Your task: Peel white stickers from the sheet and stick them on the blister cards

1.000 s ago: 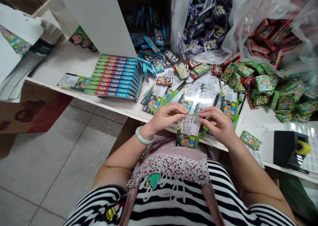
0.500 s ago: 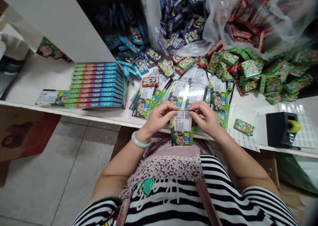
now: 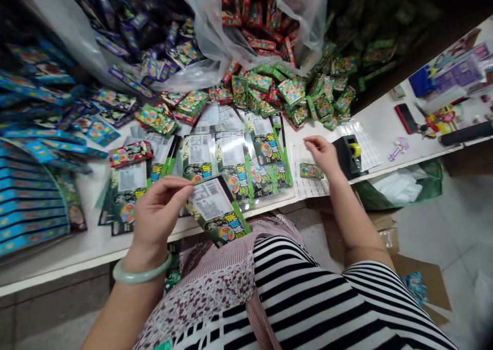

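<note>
The left hand [image 3: 156, 211] pinches a flat green-and-black printed packet [image 3: 215, 211] with a white barcode label, its writing unreadable, above the white table's [image 3: 88, 242] edge. The right hand [image 3: 323, 152], fingers loosely curled and empty, hovers near a black tape dispenser [image 3: 348, 155].

The stack of blue boxes [image 3: 26, 201] on the table's left end runs off the picture's left edge. The bag of red boxes [image 3: 262, 21] is cut by the top edge, its contents dimmed by plastic. The left hand [image 3: 156, 214] covers one corner of the packet [image 3: 215, 211] it pinches. Small items [image 3: 435, 119] near the table's far right corner are too blurred to name.
</note>
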The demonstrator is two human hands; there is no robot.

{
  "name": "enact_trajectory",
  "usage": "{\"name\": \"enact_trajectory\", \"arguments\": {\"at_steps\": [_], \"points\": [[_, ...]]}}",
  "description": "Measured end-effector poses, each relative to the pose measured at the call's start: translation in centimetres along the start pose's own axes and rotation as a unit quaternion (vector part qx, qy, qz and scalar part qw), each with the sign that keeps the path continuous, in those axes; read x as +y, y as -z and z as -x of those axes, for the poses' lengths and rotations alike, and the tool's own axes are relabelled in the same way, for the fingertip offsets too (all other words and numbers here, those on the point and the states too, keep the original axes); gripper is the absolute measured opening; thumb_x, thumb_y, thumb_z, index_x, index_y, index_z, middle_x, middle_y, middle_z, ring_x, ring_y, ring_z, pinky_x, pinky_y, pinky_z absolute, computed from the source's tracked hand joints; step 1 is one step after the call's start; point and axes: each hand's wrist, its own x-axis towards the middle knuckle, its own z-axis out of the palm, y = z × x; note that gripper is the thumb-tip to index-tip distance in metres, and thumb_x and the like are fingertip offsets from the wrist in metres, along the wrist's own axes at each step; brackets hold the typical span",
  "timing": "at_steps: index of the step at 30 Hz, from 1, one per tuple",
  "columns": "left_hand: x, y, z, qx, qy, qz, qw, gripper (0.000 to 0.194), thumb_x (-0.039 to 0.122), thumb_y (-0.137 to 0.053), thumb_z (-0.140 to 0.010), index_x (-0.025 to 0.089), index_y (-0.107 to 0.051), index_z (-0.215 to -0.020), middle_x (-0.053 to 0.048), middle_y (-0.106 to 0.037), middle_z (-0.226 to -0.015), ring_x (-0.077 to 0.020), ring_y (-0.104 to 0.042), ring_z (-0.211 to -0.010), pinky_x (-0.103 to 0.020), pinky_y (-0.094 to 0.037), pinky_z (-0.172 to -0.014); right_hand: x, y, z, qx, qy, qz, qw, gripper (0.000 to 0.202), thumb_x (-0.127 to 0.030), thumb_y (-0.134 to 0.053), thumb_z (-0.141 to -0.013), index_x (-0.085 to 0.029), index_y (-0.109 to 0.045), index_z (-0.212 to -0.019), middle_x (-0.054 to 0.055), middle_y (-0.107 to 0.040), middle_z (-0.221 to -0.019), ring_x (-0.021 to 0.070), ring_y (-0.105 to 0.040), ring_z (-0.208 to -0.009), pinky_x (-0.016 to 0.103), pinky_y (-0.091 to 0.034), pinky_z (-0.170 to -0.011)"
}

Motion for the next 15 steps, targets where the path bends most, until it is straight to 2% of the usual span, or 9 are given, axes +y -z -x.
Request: {"name": "enact_trajectory", "arguments": {"at_steps": [1, 2, 4, 6, 10, 15], "points": [[0.1, -0.1, 0.0, 0.003, -0.003, 0.004, 1.0, 0.006, 0.015, -0.075, -0.077, 0.02, -0.073, -0.08, 0.0, -0.07, -0.08, -0.0092, -0.064, -0.077, -0.022, -0.051, -0.069, 2.0, 1.7, -0.7, 0.042, -0.029, 0.097, 0.994, 0.019, -0.023, -0.056, -0.088, -0.018, -0.071, -0.098, 0.009, -0.07, -0.101, 0.0234, -0.064, -0.093, 0.041, -0.052, -0.091], [0.2, -0.3, -0.1, 0.002, -0.005, 0.006, 1.0, 0.006, 0.015, -0.075, -0.077, 0.02, -0.073, -0.079, 0.0, -0.07, -0.079, -0.0088, -0.065, -0.077, -0.021, -0.051, -0.069, 3.6, 3.0, -1.3, 0.049, -0.049, 0.187, 0.98, 0.024, -0.019, -0.052, -0.088, -0.015, -0.072, -0.101, 0.012, -0.07, -0.105, 0.0256, -0.064, -0.097, 0.042, -0.05, -0.095], [0.4, -0.6, -0.1, -0.006, -0.003, 0.002, 1.0, 0.006, 0.015, -0.074, -0.077, 0.02, -0.073, -0.08, -0.001, -0.071, -0.082, -0.0083, -0.066, -0.079, -0.019, -0.052, -0.07, 5.8, 4.3, -2.0, 0.04, -0.069, 0.292, 0.953, 0.03, -0.014, -0.048, -0.088, -0.011, -0.072, -0.106, 0.017, -0.068, -0.112, 0.029, -0.062, -0.104, 0.043, -0.046, -0.1], [0.6, -0.8, -0.2, -0.011, -0.002, -0.008, 1.0, 0.006, 0.015, -0.074, -0.078, 0.021, -0.073, -0.081, -0.001, -0.072, -0.084, -0.0081, -0.067, -0.081, -0.018, -0.052, -0.072, 6.7, 4.4, -2.4, 0.021, -0.074, 0.322, 0.944, 0.031, -0.013, -0.048, -0.087, -0.01, -0.072, -0.107, 0.02, -0.066, -0.115, 0.0305, -0.062, -0.104, 0.043, -0.046, -0.099], [0.7, -0.7, 0.1, -0.01, -0.001, -0.023, 1.0, 0.007, 0.015, -0.073, -0.079, 0.021, -0.073, -0.082, -0.001, -0.072, -0.084, -0.0077, -0.066, -0.08, -0.017, -0.052, -0.07, 6.9, 3.3, -2.6, 0.009, -0.079, 0.336, 0.938, 0.025, -0.016, -0.052, -0.086, -0.014, -0.073, -0.097, 0.017, -0.066, -0.11, 0.0294, -0.063, -0.096, 0.041, -0.048, -0.093], [0.3, -0.6, 0.2, -0.003, 0.01, -0.018, 1.0, 0.005, 0.017, -0.073, -0.079, 0.021, -0.073, -0.082, -0.002, -0.071, -0.085, -0.0085, -0.067, -0.082, -0.018, -0.052, -0.072, 7.3, 3.8, -1.4, 0.0, -0.075, 0.333, 0.94, 0.02, -0.018, -0.053, -0.086, -0.015, -0.071, -0.094, 0.014, -0.067, -0.104, 0.0271, -0.062, -0.093, 0.039, -0.049, -0.091]]}}
